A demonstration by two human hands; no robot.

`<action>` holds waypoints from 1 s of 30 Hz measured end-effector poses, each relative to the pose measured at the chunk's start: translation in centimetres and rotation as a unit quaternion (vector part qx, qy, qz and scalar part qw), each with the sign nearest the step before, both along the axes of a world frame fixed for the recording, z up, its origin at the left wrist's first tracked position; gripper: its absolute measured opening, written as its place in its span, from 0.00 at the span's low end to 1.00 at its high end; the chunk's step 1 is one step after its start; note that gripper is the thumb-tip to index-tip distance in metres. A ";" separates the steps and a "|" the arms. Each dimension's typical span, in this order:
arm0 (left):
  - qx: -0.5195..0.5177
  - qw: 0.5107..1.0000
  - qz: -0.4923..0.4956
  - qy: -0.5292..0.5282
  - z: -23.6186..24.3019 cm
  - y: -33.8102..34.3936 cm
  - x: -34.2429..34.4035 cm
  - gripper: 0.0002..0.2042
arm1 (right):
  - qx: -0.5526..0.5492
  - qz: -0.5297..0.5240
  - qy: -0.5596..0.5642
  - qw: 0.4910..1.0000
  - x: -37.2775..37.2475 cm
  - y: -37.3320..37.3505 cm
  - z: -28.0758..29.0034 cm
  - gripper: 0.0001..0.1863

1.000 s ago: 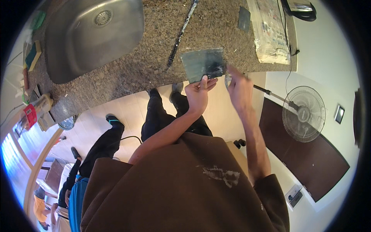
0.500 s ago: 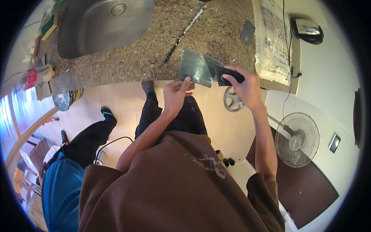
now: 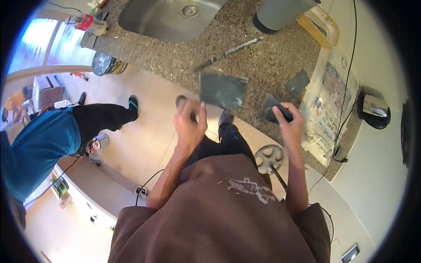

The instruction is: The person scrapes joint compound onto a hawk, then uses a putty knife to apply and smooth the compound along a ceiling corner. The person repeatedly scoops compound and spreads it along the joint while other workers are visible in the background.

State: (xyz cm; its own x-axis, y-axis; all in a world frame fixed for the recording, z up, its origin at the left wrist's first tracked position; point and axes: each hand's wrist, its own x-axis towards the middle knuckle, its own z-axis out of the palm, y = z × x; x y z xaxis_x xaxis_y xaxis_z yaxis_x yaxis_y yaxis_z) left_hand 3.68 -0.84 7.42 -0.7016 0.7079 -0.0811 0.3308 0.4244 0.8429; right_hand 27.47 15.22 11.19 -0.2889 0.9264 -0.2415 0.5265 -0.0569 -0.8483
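Note:
A dark grey-green sheet (image 3: 223, 90) with whitish smears, which looks like sandpaper, is at the counter's front edge. Just below its near left corner is my left hand (image 3: 189, 125), thumb and blurred fingers apart, with nothing seen between them. I cannot tell whether the thumb tip touches the corner. My right hand (image 3: 290, 127) pinches a smaller dark sandpaper piece (image 3: 268, 109) between thumb and fingers, over the front of the counter. Part of that piece is hidden by the fingers. Another dark grey square (image 3: 298, 83) lies flat on the counter, beyond my right hand.
The speckled counter (image 3: 175, 57) holds a steel sink (image 3: 166, 26), a smeared stick (image 3: 243, 46), a grey container (image 3: 280, 15) and plastic-covered newspaper (image 3: 329, 101). A paint bucket (image 3: 105, 63) stands at left. A person in a blue shirt (image 3: 44, 144) is nearby.
My view has swung to the right. My hands have moved apart: the left has come off the large sheet's face, and the right has drawn its smaller piece away from it.

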 end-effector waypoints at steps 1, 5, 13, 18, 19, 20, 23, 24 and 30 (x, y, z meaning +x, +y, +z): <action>0.000 0.997 -0.004 0.072 0.8 1.2 -0.2 0.11 | 0.008 0.004 0.005 1.000 1.0 0.0 -0.4 0.09; -0.032 0.971 -0.046 0.234 -0.3 3.2 0.4 0.17 | 0.080 0.056 0.081 0.992 2.2 0.4 -0.9 0.09; -0.029 0.940 -0.136 0.311 1.6 6.7 -3.0 0.26 | 0.007 0.059 0.079 0.995 -1.4 0.3 1.6 0.07; -0.155 0.870 -0.234 0.405 -0.2 6.4 -3.7 0.26 | 0.033 0.017 0.100 0.994 -1.9 -1.3 2.4 0.08; -0.164 0.881 -0.247 0.369 0.6 5.3 -2.3 0.25 | 0.005 -0.016 0.096 0.995 -1.5 -1.9 2.3 0.08; -0.172 0.890 -0.258 0.333 1.4 4.3 -1.0 0.25 | -0.022 -0.048 0.093 0.994 -1.3 -2.4 2.3 0.08; -0.076 0.933 -0.194 0.294 -0.1 3.3 -0.7 0.22 | 0.061 -0.037 0.077 0.995 -1.1 -4.6 -0.8 0.10; -0.063 0.948 -0.149 0.274 -0.5 3.4 -0.9 0.22 | 0.088 -0.031 0.074 0.993 -1.8 -5.2 -0.9 0.11; 0.055 0.995 0.077 -0.001 -1.4 1.2 0.1 0.33 | 0.164 -0.074 0.034 0.983 -6.3 -9.6 -1.6 0.10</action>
State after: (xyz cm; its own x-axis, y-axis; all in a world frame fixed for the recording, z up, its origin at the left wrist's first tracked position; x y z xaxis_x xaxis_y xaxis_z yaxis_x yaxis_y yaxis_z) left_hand 3.79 0.37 6.02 -0.8028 0.5962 -0.0100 0.2675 0.3750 0.8876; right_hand 21.18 5.60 9.62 -0.1511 0.9842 0.0918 0.4752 0.1538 -0.8663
